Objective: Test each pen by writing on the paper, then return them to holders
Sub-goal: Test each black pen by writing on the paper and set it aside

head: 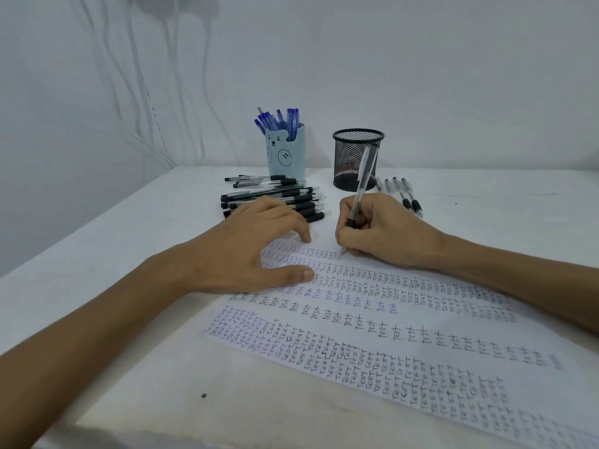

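A plain white wall (421,76) rises behind a white surface (129,319), lit evenly in cool, bluish light. Several thin white cables (142,92) trail down the wall at left and meet the surface's far left corner. A grey shape (181,8) at the top edge may be a shadow or a fixture; the view cuts it off. A small dark speck (204,395) marks the surface's near side.

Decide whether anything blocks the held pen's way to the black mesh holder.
Nothing visible does. The clear plastic pen with a black sleeve touches the white paper; the black wire-mesh cup holder stands just behind it, mouth open. Four loose clear pens lie aside, to its right.
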The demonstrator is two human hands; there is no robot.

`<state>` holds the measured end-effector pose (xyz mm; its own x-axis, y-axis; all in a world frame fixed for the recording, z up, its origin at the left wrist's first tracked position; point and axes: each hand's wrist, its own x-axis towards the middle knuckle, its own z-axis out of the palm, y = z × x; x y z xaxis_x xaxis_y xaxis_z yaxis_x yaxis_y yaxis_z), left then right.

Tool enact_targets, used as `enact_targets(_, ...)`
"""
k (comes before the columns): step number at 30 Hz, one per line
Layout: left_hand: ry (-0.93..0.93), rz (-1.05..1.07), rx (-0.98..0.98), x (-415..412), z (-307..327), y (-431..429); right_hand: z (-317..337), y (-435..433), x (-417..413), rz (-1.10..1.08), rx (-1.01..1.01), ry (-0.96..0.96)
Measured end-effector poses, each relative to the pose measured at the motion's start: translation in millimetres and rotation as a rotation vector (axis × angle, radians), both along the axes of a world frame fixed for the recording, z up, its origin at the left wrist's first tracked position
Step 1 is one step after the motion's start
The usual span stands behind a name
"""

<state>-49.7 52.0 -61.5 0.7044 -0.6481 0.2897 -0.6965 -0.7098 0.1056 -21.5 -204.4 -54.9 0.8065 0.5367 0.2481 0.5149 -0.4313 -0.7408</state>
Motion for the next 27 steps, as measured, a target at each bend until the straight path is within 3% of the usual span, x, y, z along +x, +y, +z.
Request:
enact_targets(15,-0.008,-0.004,-0.005,0.1,-0.9,0.6,0.0,2.4,0.6,-0.052,-0.009,0.024)
enact_targets(21,-0.112,0.035,-0.058,3.0,-2.3,-1.0,5.0,3.9,9.2,-0.166,0.397,0.449)
enact_targets(27,-0.306,0.229,-0.042,10.2,-4.5,6.5,-1.0,-1.5,14.2,-0.053,0.434,0.382)
